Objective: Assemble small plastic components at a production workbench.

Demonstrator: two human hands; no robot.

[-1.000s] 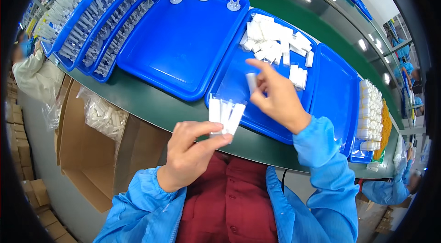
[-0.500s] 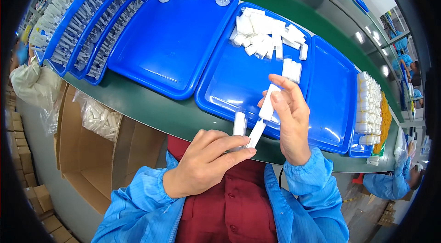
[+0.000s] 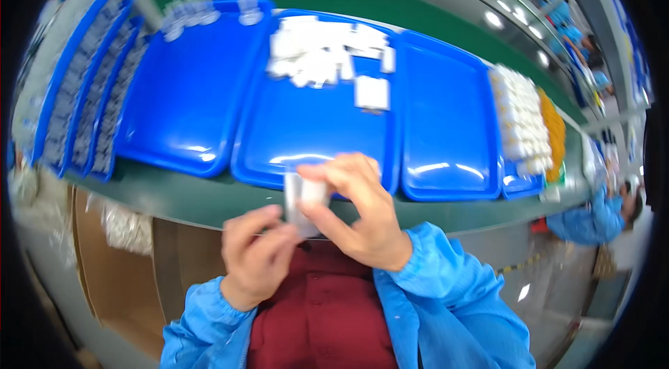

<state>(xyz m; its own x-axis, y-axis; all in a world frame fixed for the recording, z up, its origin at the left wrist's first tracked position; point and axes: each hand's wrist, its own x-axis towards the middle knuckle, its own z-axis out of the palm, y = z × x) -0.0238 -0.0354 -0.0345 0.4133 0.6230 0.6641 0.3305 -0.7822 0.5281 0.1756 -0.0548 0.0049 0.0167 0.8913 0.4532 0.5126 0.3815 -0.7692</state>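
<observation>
My two hands meet low in the middle, over the bench's near edge, both blurred by motion. The right hand (image 3: 359, 212) pinches a small white oblong plastic piece (image 3: 315, 192) between thumb and fingers. Just left of it stands a pale, partly see-through piece (image 3: 293, 212), its outline smeared. My left hand (image 3: 256, 257) is closed, with its fingertips at the lower left side of that pale piece. How the two pieces meet is hidden by fingers and blur. Beyond the hands, a blue tray (image 3: 313, 139) holds a heap of white oblong pieces (image 3: 317, 52) and a neat row of several more (image 3: 371, 93).
At left, another blue tray (image 3: 178, 104) carries clear pronged parts (image 3: 189, 15) along its far edge, beside tilted trays (image 3: 77, 90) full of similar parts. To the right are a third blue tray (image 3: 449, 125) and stacked white pieces (image 3: 519, 118). A cardboard box (image 3: 115, 278) stands lower left.
Both hands have moved left and come together, bringing the white pieces side by side. My right hand has turned to point left. The view has swung, shifting the trays leftward.
</observation>
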